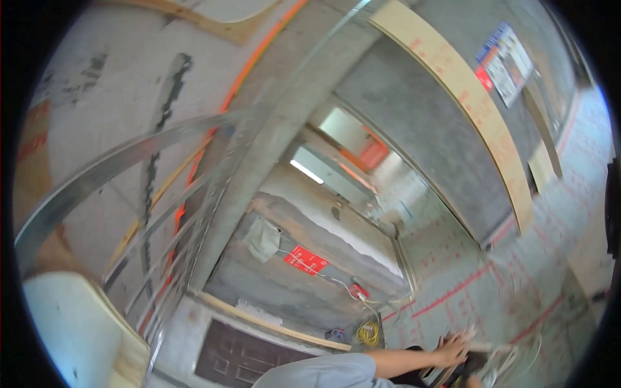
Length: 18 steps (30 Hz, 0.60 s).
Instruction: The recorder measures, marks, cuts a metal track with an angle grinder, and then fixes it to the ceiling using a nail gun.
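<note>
My left hand (451, 350) reaches in from the lower edge on a bare forearm below a grey sleeve (330, 372). Its fingers look curled, at a pale, blurred thing I cannot make out. Below it lies a dark, cluttered heap with several light strips (435, 375), perhaps a bag or box of tools. Beside the hand, a pale flat piece (488, 347) sticks out to the right. A small patch of skin at the lower edge is probably my right hand (473, 382); its fingers are hidden.
Curved metal strips (116, 152) hang at left, above a pale board (71, 330). A yellow cable coil (368, 332) lies by the grey wall, near a red socket box (358, 291). A dark panelled door (246, 355) is at the bottom. Red-marked sheeting (453, 297) covers the floor.
</note>
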{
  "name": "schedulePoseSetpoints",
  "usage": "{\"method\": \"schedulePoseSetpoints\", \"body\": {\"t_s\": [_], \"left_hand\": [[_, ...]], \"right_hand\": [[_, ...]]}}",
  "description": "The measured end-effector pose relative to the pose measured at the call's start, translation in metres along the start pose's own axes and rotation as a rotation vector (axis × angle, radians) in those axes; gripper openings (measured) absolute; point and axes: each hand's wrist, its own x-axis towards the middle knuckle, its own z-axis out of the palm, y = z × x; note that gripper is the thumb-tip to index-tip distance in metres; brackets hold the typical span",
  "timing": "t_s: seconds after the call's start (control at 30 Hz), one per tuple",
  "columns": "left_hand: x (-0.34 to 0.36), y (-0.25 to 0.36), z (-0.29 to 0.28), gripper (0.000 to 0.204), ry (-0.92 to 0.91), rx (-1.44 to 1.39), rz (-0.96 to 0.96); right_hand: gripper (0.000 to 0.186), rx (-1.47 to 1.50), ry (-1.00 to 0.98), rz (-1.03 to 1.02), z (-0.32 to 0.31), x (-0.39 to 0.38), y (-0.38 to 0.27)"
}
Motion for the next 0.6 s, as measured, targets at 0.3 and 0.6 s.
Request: {"method": "schedulePoseSetpoints", "body": {"t_s": [0.3,0.6], "left_hand": [[-0.007,-0.058,0.007,0.075,-0.185,-0.040,0.105],[-0.013,-0.032,-0.008,0.066,-0.186,-0.088,0.017]], "right_hand": [[0.066,-1.118,0.843,-0.586,-0.055,-0.035,-0.118],[0.067,-1.088,0.390,-0.786,-0.057,-0.001,-0.087]]}}
